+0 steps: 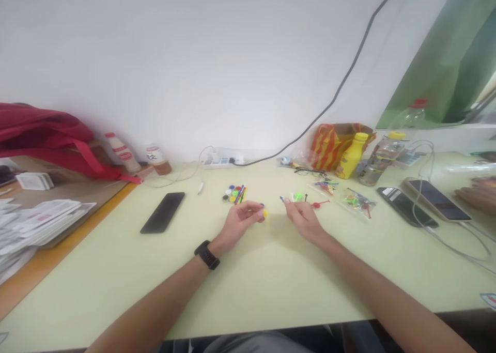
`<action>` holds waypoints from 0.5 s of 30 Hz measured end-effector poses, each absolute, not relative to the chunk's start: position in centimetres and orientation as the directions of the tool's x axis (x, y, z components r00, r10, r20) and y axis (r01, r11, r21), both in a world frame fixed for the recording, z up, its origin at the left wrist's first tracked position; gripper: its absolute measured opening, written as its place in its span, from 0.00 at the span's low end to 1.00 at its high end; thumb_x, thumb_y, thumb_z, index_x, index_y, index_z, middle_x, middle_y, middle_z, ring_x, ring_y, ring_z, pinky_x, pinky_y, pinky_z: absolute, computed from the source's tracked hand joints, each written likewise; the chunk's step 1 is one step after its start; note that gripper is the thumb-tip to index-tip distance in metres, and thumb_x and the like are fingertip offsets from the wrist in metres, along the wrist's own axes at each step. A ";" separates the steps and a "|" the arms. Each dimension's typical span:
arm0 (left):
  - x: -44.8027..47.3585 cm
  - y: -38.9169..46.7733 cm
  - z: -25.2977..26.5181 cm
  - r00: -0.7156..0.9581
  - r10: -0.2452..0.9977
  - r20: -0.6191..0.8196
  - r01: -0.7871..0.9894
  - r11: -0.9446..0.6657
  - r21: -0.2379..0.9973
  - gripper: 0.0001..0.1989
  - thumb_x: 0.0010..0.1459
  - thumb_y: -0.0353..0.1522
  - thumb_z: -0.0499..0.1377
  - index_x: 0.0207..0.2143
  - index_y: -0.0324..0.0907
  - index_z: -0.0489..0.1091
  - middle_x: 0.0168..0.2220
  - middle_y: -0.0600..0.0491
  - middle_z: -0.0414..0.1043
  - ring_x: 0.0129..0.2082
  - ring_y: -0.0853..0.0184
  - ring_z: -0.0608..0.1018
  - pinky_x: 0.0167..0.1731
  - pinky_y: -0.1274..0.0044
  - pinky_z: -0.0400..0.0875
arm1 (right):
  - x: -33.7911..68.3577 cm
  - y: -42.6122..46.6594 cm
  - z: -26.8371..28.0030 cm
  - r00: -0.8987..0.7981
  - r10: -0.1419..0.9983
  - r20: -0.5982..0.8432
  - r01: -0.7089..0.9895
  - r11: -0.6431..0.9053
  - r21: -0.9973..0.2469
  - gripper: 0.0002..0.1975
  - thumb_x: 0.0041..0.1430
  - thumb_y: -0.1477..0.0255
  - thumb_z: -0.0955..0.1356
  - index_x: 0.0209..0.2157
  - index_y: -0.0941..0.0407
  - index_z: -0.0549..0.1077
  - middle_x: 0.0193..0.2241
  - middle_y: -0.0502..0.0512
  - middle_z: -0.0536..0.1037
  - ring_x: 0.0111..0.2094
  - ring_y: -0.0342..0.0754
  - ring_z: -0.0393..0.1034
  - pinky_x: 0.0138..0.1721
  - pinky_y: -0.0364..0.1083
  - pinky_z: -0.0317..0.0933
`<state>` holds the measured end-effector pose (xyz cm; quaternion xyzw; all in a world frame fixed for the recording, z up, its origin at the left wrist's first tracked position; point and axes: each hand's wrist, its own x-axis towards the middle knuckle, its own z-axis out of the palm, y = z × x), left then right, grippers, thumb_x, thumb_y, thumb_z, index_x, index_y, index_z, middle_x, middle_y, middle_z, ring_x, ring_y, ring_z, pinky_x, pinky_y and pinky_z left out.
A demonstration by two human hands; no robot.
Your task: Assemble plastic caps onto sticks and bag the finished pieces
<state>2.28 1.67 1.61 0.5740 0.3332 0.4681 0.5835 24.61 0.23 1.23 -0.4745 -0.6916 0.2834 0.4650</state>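
My left hand (241, 220), with a black watch (207, 255) on its wrist, pinches small plastic pieces: a yellow one (265, 214) and a blue one (262, 205) show at its fingertips. Across a short gap, my right hand (305, 219) is closed on a blue arrow-tipped stick (282, 199). Beyond the left hand lie several coloured discs (232, 192) and a bundle of thin coloured sticks (241, 194). Near the right hand are a bright green piece (298, 196), a black arrow (306, 197) and a red disc (316, 205) with a red stick.
A black phone (163, 212) lies on the left of the table (248, 296). Plastic bags of small parts (358, 203), a yellow bottle (352, 156) and cabled phones (439, 198) are on the right. Stacked white cards (50, 218) lie far left; a power strip (222, 160) sits against the wall.
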 end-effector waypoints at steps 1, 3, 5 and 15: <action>2.3 1.7 1.6 0.336 0.930 0.147 -0.163 -0.097 0.982 0.14 0.54 0.36 0.72 0.40 0.39 0.78 0.36 0.49 0.78 0.34 0.65 0.80 0.40 0.72 0.76 | 24.7 0.4 1.4 -0.104 0.918 0.382 0.365 0.392 -0.844 0.30 0.71 0.55 0.59 0.17 0.54 0.53 0.15 0.46 0.53 0.19 0.42 0.49 0.24 0.46 0.46; 2.3 1.7 1.6 0.337 0.929 0.150 -0.168 -0.097 0.981 0.14 0.54 0.36 0.72 0.40 0.39 0.78 0.36 0.49 0.78 0.35 0.65 0.80 0.41 0.72 0.76 | 24.7 0.5 1.8 -0.129 0.901 0.414 0.307 0.433 -0.847 0.25 0.69 0.56 0.64 0.21 0.54 0.60 0.19 0.47 0.60 0.22 0.43 0.54 0.25 0.45 0.50; 2.3 1.6 1.6 0.342 0.927 0.156 -0.176 -0.100 0.979 0.14 0.54 0.36 0.72 0.40 0.39 0.78 0.36 0.49 0.77 0.35 0.65 0.80 0.40 0.72 0.76 | 24.2 0.1 2.2 -0.173 0.893 0.415 0.238 0.447 -0.862 0.17 0.66 0.58 0.68 0.28 0.54 0.66 0.24 0.48 0.67 0.25 0.43 0.60 0.26 0.44 0.54; 2.5 1.2 2.3 0.333 0.930 0.158 -0.201 -0.093 0.975 0.16 0.52 0.36 0.72 0.41 0.40 0.75 0.35 0.50 0.77 0.35 0.65 0.80 0.39 0.73 0.76 | 22.6 -0.4 1.3 -0.285 0.899 0.333 0.108 0.375 -0.921 0.12 0.63 0.61 0.70 0.42 0.52 0.70 0.35 0.52 0.75 0.33 0.47 0.70 0.32 0.46 0.64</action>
